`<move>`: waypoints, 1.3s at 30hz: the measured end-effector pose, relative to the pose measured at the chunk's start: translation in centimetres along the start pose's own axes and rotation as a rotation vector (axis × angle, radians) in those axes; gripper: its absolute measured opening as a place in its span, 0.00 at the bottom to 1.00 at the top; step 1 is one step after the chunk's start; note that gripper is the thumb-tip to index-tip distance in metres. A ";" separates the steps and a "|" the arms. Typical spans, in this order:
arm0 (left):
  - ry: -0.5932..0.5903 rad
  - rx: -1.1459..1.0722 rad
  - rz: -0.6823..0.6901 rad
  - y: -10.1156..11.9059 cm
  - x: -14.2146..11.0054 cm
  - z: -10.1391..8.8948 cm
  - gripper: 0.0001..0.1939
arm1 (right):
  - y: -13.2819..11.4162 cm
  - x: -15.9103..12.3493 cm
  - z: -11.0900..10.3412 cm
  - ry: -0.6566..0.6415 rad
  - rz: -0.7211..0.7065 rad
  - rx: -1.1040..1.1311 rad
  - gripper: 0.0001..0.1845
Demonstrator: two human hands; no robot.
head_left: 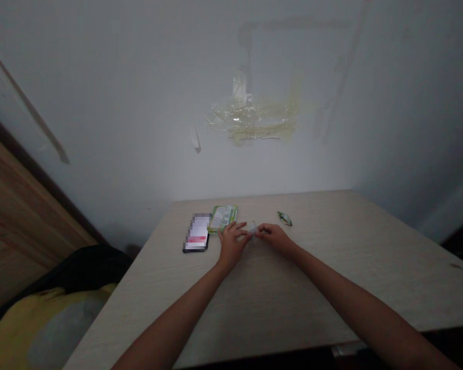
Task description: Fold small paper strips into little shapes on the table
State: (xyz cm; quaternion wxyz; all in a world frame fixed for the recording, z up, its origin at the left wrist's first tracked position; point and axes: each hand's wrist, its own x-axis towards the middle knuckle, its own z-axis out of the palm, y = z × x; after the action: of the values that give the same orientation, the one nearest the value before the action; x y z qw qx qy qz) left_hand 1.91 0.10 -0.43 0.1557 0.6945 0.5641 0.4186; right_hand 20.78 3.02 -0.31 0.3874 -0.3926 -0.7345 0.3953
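Between my two hands is a small, pale, thin piece (253,227), whitish and partly see-through; its kind is too small to make out. My left hand (232,241) pinches its left side between thumb and forefinger, the other fingers stretched out towards a green and white packet (223,218). On the right side, my right hand (272,234) pinches the same piece with curled fingers. The packet lies flat on the table just beyond my left hand. A small green crumpled wrapper (284,218) rests a little past my right hand, apart from it.
A phone (197,233) with a lit, blurred screen lies left of the packet. The pale wooden table (293,308) meets a white wall (139,103) with peeling tape (254,118). Beyond the table's left edge are a yellow and grey cloth item (50,329) and wooden boards (19,221).
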 end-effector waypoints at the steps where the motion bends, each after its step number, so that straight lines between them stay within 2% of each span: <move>1: 0.002 0.000 -0.003 0.0 0.0 0.0 0.04 | 0.2 0.1 0.1 0.003 0.004 -0.003 0.16; 9: -0.034 0.028 -0.044 0.1 0.2 0.0 0.04 | 0.8 0.3 0.3 0.005 -0.001 -0.006 0.18; 23: -0.014 0.013 -0.041 0.6 -0.1 0.1 0.07 | 1.0 0.7 0.4 -0.048 -0.015 0.033 0.21; 28: -0.013 0.009 -0.037 0.6 -0.1 0.2 0.07 | 1.0 0.7 0.2 -0.056 0.009 0.027 0.21; 39: -0.007 -0.061 -0.044 0.4 0.0 0.3 0.08 | 0.6 0.4 0.3 -0.056 0.100 0.162 0.21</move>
State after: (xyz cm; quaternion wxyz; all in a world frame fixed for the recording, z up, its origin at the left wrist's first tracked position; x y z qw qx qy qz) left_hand 2.42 0.00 -0.31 0.1881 0.6783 0.5657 0.4295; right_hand 20.48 3.52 -0.88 0.3770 -0.3848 -0.6901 0.4833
